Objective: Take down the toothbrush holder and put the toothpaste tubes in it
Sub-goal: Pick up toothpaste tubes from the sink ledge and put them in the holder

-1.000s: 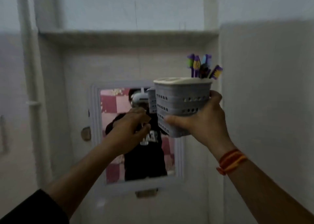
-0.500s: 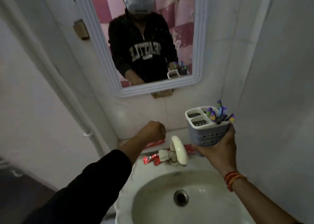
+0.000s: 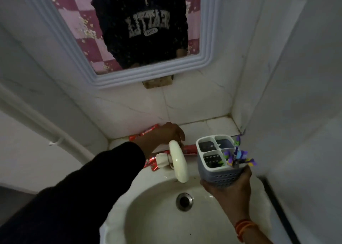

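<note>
Currently the take-down step appears complete: the toothbrush holder (image 3: 218, 162) is off its mount and held upright over the right rim of the sink (image 3: 148, 216), to the right of the tap (image 3: 177, 160). The right hand (image 3: 229, 190) cups the holder's perforated grey base from below, its grip wrapped around the lower wall. The holder has four compartments; the one nearest the right hand carries purple toothbrushes (image 3: 238, 156), and the other three show no contents. The step in hand is judged to be pickup of the first tube. Red toothpaste tubes (image 3: 148, 131) lie on the tiled ledge (image 3: 203, 127) behind the tap, with further red tubes or packets just left of the tap body and one directly behind the tap spout. The left hand (image 3: 170, 134) is lowered onto the ledge behind the tap, fingers curled downward near the tubes; whether its grip is pinching a tube or only touching one cannot be told, as the tap hides the fingertips. The next move calls for a firm pinch on one tube, a lift clear of the tap, and insertion end-first into a vacant compartment while the right hand keeps the holder level.
</note>
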{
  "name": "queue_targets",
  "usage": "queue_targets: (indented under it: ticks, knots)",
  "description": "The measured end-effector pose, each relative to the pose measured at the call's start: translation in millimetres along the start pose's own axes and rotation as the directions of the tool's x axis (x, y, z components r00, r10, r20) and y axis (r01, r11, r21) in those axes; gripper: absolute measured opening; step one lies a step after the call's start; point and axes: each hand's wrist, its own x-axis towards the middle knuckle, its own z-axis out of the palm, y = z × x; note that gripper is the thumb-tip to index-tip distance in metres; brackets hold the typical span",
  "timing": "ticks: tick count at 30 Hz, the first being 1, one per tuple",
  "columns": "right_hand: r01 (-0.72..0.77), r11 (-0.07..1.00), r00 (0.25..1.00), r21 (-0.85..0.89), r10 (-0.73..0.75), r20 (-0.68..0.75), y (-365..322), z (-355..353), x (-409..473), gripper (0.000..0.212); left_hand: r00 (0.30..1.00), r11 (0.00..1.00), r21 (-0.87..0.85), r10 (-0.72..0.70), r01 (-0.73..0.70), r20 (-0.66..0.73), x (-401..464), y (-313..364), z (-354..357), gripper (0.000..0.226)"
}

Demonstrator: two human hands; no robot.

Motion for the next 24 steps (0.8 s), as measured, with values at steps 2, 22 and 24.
queue_targets:
  ticks: [2,22,24]
  knots:
    - [-0.028,1.000,0.999,-0.012,0.028,0.019,13.1,1.8,2.0,0.121,0.994,1.000,0.001,-0.012,0.012,0.113,17.6,0.2,-0.1,0.040]
    - [-0.060,0.996,0.989,0.073,0.049,0.139,24.9,4.1,21.8,0.109,0.998,0.610,-0.791,-0.058,0.046,0.014,24.3,50.0,-50.5,0.039]
    - [-0.053,0.995,0.985,0.082,0.039,0.166,23.6,9.5,26.0,0.110,0.998,0.437,-0.899,-0.049,-0.024,-0.051,10.9,60.3,-51.3,0.055]
